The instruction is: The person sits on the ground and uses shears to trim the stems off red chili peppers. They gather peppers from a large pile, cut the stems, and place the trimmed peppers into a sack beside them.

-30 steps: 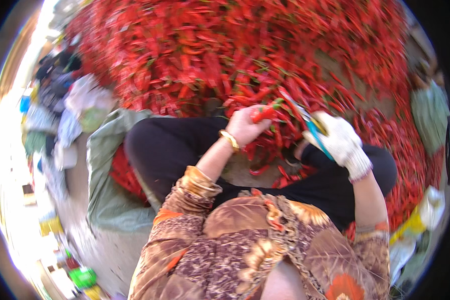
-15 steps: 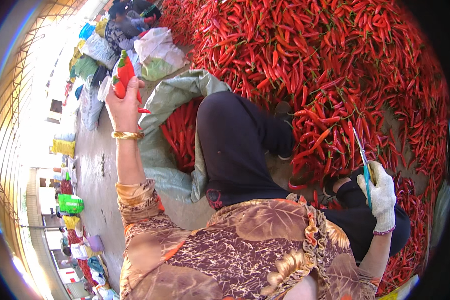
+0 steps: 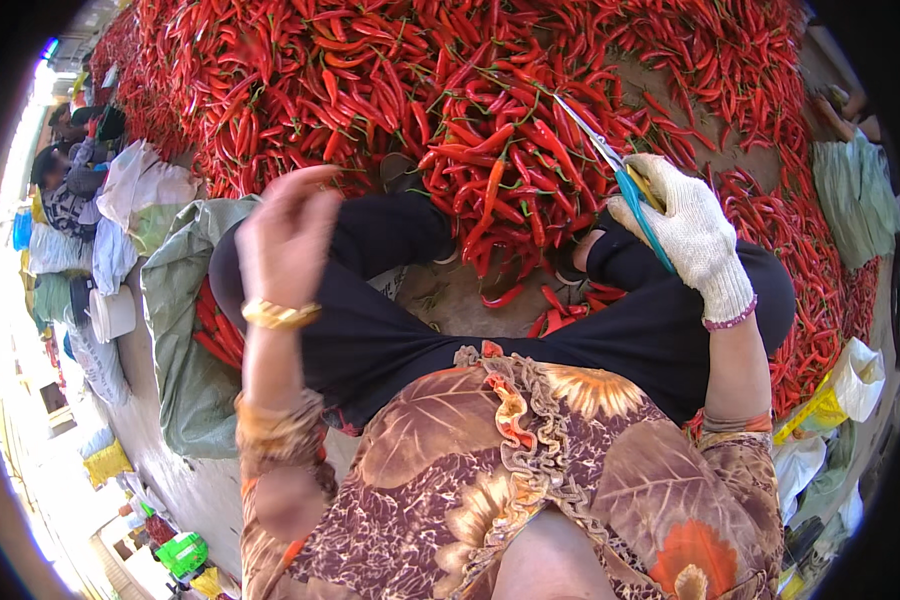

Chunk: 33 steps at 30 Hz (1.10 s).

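Seated person sorting a floor-spread heap of red chillies (image 3: 450, 90), seen from the head camera. The right hand (image 3: 692, 235), in a white knitted glove, is closed around the handles of a pair of scissors (image 3: 610, 165) with blue grips; it rests above the right knee, at the near edge of the heap. The scissors' long axis runs diagonally, handles low and to the right, blades pointing up and to the left over the chillies; the blades appear nearly shut, though their tips are thin against the red. The left hand (image 3: 285, 240), bare and wearing a gold bangle (image 3: 280, 315), is raised over the left knee with fingers loosely curled; it is blurred, and nothing can be made out in it. A green sack (image 3: 185, 330) lies beside the left leg, touching it. By judgement, the step in hand is a fresh reach: the left hand would need to pick one chilli from the near edge and present its stem to the blades.
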Tool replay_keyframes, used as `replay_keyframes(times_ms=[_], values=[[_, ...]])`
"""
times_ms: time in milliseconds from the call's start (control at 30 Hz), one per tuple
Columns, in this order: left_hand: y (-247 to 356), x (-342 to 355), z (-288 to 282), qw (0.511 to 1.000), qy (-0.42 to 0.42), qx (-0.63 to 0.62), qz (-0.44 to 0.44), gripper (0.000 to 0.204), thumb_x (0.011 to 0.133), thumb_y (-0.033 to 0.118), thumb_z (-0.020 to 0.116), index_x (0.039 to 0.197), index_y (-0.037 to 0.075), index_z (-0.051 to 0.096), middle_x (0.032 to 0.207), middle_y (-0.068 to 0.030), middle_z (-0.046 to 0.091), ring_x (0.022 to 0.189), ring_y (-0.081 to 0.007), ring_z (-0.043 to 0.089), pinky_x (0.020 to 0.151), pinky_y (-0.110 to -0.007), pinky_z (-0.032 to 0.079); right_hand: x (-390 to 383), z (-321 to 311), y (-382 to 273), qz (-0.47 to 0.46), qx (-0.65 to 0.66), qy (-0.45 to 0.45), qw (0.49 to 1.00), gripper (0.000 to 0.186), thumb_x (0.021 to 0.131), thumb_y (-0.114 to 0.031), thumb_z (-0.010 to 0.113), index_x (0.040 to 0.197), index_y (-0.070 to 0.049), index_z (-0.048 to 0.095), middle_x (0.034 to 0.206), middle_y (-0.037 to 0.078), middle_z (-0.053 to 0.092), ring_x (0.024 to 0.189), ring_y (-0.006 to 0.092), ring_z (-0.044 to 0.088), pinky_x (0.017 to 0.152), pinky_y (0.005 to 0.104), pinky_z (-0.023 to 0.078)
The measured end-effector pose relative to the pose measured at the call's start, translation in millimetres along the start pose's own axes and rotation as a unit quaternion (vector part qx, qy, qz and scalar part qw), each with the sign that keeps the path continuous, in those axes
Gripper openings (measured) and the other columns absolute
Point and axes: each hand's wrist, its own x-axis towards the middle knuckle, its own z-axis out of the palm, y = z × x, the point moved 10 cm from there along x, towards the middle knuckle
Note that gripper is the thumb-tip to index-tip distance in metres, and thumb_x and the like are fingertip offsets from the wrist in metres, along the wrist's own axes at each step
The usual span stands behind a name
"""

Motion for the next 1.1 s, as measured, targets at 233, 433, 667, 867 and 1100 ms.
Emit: replay_keyframes(times_ms=[233,433,667,867,1100], values=[[-64.8,20.3,271.6,0.954,-0.254,0.147,-0.063,0.03,0.085,0.028,0.065,0.107,0.008,0.071,0.095,-0.0144,0.072,0.089,-0.0316,0.069,0.082,-0.041,0.055,3.2,-1.6,9.7,0.047,0.007,-0.018,0.999,0.054,0.085,-0.03,0.074,0.125,0.002,0.058,0.105,0.02,0.068,0.1,0.0263,0.069,0.089,0.0338,0.05],[-109.5,-2.1,347.4,0.919,-0.308,0.213,-0.126,0.04,0.087,0.035,0.062,0.117,0.008,0.062,0.108,-0.021,0.067,0.102,-0.0386,0.063,0.09,-0.05,0.049,7.4,8.6,10.4,0.038,0.037,-0.062,0.997,0.055,0.084,-0.044,0.072,0.12,-0.004,0.059,0.099,0.018,0.07,0.093,0.0329,0.07,0.083,0.039,0.052],[-51.7,9.3,283.5,0.976,-0.174,-0.072,-0.107,0.035,0.094,0.025,0.057,0.122,0.004,0.059,0.102,-0.0204,0.068,0.095,-0.0378,0.066,0.084,-0.046,0.051,7.4,23.3,17.9,0.074,-0.097,-0.15,0.981,0.062,0.086,-0.06,0.062,0.123,-0.011,0.054,0.095,0.018,0.069,0.091,0.0365,0.067,0.079,0.0445,0.051],[-3.8,6.7,281.6,0.906,-0.245,-0.319,-0.135,0.032,0.101,0.02,0.053,0.128,0.003,0.053,0.086,-0.0049,0.065,0.073,-0.0118,0.062,0.069,-0.029,0.051,7.8,36.9,32.3,0.122,-0.134,-0.2,0.963,0.072,0.084,-0.069,0.057,0.126,-0.01,0.054,0.104,0.017,0.069,0.097,0.0354,0.067,0.084,0.0444,0.051],[8.5,3.1,280.4,0.916,-0.258,-0.294,-0.087,0.033,0.102,0.018,0.052,0.132,0.003,0.051,0.093,-0.0024,0.062,0.08,-0.0098,0.058,0.074,-0.026,0.049,10.5,39.5,37.3,0.108,-0.079,-0.174,0.976,0.077,0.082,-0.068,0.061,0.13,-0.008,0.054,0.106,0.019,0.069,0.099,0.036,0.066,0.087,0.0432,0.05]])
